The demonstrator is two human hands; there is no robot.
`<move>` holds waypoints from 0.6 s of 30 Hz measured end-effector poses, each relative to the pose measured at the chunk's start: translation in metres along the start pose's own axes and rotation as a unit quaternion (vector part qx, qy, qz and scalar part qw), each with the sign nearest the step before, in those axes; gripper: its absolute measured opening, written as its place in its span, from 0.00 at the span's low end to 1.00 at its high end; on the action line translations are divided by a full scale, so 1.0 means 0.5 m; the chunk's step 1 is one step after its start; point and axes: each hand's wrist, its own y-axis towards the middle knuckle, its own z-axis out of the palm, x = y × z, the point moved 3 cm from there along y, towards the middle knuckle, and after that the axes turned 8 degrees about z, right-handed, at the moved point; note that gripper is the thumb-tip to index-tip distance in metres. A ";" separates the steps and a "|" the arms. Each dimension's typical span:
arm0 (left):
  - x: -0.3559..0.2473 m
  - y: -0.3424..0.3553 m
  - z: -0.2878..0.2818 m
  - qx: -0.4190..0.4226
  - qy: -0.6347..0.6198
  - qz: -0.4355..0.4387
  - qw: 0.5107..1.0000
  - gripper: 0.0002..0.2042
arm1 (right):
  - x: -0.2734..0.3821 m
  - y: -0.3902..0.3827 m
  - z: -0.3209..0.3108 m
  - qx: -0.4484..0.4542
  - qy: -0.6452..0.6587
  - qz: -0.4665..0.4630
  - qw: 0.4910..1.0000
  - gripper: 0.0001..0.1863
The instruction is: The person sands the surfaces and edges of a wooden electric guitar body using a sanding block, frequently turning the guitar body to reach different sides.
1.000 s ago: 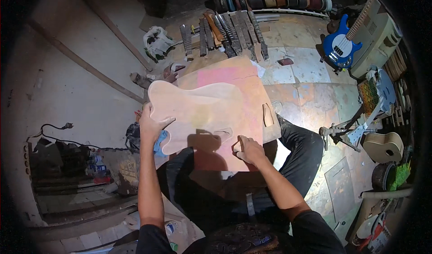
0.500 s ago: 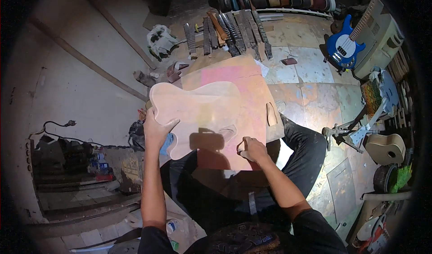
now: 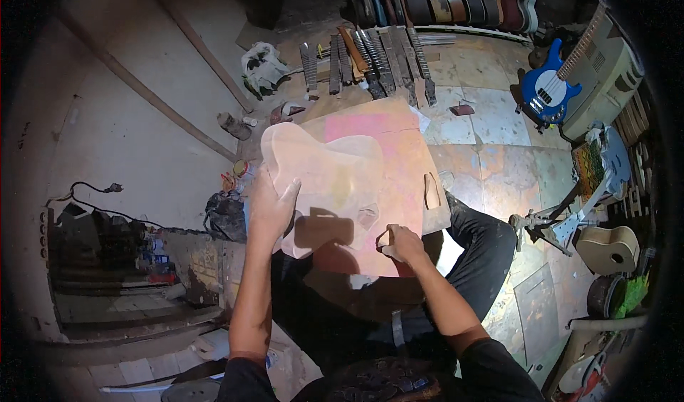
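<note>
A pale, unpainted electric-guitar body (image 3: 335, 163) rests tilted on a pink and tan board (image 3: 406, 160) across my lap. My left hand (image 3: 274, 202) grips its left edge, thumb on the upper face and fingers hidden beneath. Near the board's front right, my right hand (image 3: 405, 245) is closed on a small tan folded piece that looks like sandpaper (image 3: 385, 239), just clear of the body. A dark shadow falls across the body's lower part. Another curled tan strip (image 3: 432, 192) lies at the board's right edge.
Several guitar necks (image 3: 385, 56) lie on the floor beyond the board, with a row of guitar bodies (image 3: 442, 0) behind. A blue bass guitar (image 3: 547, 89) leans at the far right. An unfinished acoustic guitar body (image 3: 609, 250) sits at the right. A wall (image 3: 142, 117) stands left.
My left hand has moved to the right and turned the guitar body, its left side now tilted and shifted inward. My right hand stays near the same spot with its piece.
</note>
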 end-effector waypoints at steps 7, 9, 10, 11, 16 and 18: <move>-0.026 0.012 0.028 -0.034 0.043 -0.017 0.998 0.37 | 0.005 -0.005 -0.012 0.011 0.003 -0.010 1.000 0.42; -0.027 0.010 0.034 -0.045 0.040 -0.008 0.998 0.38 | 0.002 -0.002 -0.012 0.016 0.005 -0.010 1.000 0.42; -0.037 0.008 0.037 -0.047 0.024 -0.008 0.999 0.38 | 0.002 -0.002 -0.011 0.016 0.006 -0.011 1.000 0.41; -0.045 0.007 0.040 -0.048 0.008 -0.008 0.999 0.38 | 0.001 -0.002 -0.012 0.016 0.008 -0.012 1.000 0.41; -0.075 -0.011 0.078 -0.100 -0.202 0.014 0.974 0.31 | 0.004 -0.005 -0.017 0.020 0.013 -0.012 1.000 0.41; -0.079 -0.009 0.086 -0.111 -0.248 0.031 0.962 0.28 | 0.003 -0.002 -0.017 0.014 0.020 -0.015 1.000 0.40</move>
